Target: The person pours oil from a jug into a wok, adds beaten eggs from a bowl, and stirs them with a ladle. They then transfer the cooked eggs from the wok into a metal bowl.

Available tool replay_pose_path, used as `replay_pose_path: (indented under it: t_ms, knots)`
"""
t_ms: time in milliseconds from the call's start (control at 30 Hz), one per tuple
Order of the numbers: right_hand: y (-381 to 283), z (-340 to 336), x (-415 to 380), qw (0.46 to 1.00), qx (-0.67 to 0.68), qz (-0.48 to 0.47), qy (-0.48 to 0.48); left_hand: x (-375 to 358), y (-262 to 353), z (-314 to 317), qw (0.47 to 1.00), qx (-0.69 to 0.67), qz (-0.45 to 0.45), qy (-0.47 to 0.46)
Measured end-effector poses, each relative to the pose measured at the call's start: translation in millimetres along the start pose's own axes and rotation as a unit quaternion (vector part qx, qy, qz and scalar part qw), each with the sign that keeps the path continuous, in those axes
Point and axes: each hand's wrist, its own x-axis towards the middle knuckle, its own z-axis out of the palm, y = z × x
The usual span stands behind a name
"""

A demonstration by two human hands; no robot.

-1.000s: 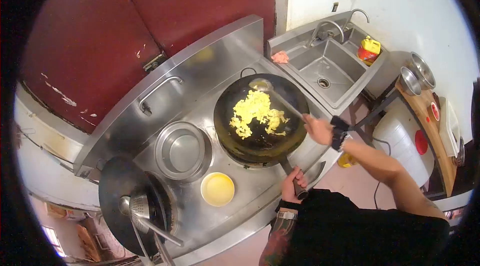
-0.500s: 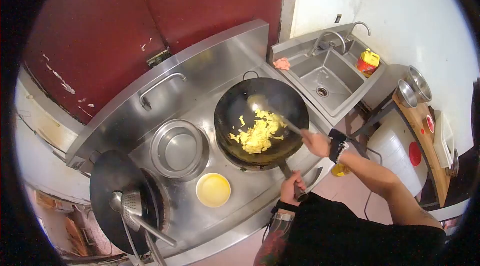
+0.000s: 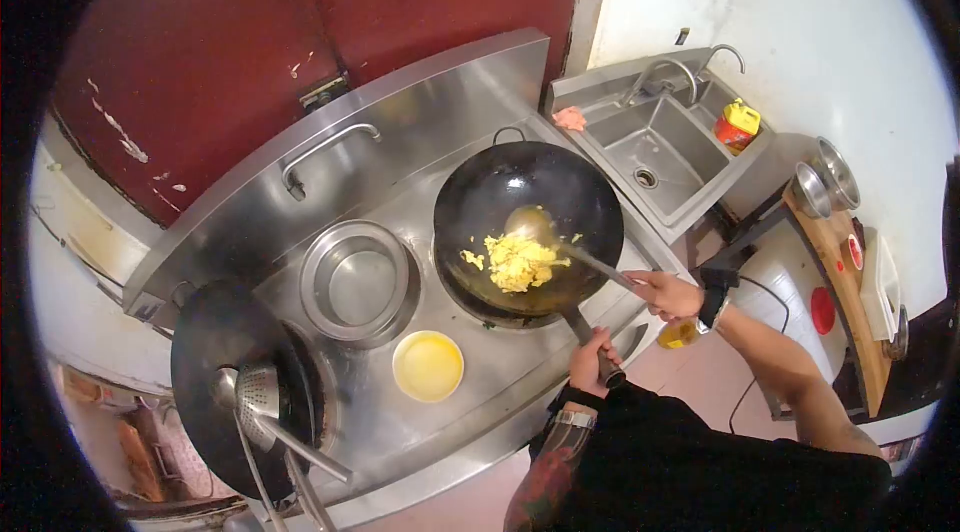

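A dark wok [image 3: 480, 172] sits on the steel stove, its handle pointing toward me. My left hand [image 3: 592, 364] is wrapped round that handle. In my right hand [image 3: 668, 296] is the shaft of a ladle [image 3: 600, 267], whose round bowl rests inside the wok against the food. Yellow scrambled egg [image 3: 518, 264] lies heaped in the lower middle of the wok, with small bits beside it. Left of the wok are a steel pot [image 3: 352, 282] and a white bowl [image 3: 428, 367] with a yellow coating inside.
A second wok [image 3: 215, 332] at the left holds a strainer [image 3: 262, 402] and another ladle. A tap [image 3: 335, 147] rises behind the pot. At the right are a sink [image 3: 665, 157], a yellow-and-red jug [image 3: 737, 127], and a wooden shelf [image 3: 850, 312] with metal bowls.
My right hand has moved right and slightly down with the ladle. The egg is gathered into a more compact heap. The view has shifted slightly.
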Motion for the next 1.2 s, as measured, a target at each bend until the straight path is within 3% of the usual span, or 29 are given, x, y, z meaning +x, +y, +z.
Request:
replay_pose_path:
  t_ms: [67, 133, 200, 233, 300, 467, 600, 700, 900, 1033, 1200]
  knots:
    - [6.7, -3.1, -5.1, 0.991, 0.037, -0.063, -0.108, -2.4, 0.3, 1.5, 1.0, 0.006, -0.001, -0.003]
    - [-7.7, -12.7, -43.1, 0.993, 0.001, -0.061, -0.102, -5.6, 1.5, 6.7, 1.0, 0.006, 0.002, 0.0]
    - [-6.9, -26.6, -71.7, 0.973, -0.139, -0.179, -0.046, -6.4, 2.2, 4.3, 1.0, 0.008, 0.006, 0.007]
    - [3.0, -28.1, -71.4, 0.973, -0.137, -0.178, -0.049, -5.3, 1.0, 3.9, 1.0, 0.001, -0.001, 0.005]
    - [25.1, -28.5, -65.4, 0.918, -0.219, -0.33, -0.006, -3.5, -0.8, 2.9, 1.0, -0.002, -0.009, 0.006]
    - [33.4, 1.2, 48.4, 0.93, -0.228, -0.272, 0.093, -7.0, 1.7, 0.9, 1.0, 0.0, -0.01, 0.005]
    - [6.2, -20.6, 75.8, 0.923, -0.253, -0.26, 0.129, -10.8, 3.7, 0.2, 1.0, 0.008, -0.017, -0.023]
    - [10.2, -40.4, 73.9, 0.871, -0.312, -0.37, 0.081, -9.6, 3.8, -4.5, 0.999, 0.016, -0.035, -0.013]
    - [44.5, -97.3, 11.5, 0.83, -0.466, -0.299, 0.069, -9.3, 1.2, -4.7, 1.0, 0.004, -0.008, -0.019]
    - [50.1, -90.5, 30.0, 0.874, -0.365, -0.307, 0.091, -11.4, 3.2, 0.1, 1.0, 0.018, -0.002, -0.009]
    - [28.0, -37.0, 81.4, 0.911, -0.257, -0.264, 0.185, -6.7, 0.0, -7.6, 1.0, 0.023, 0.001, -0.008]
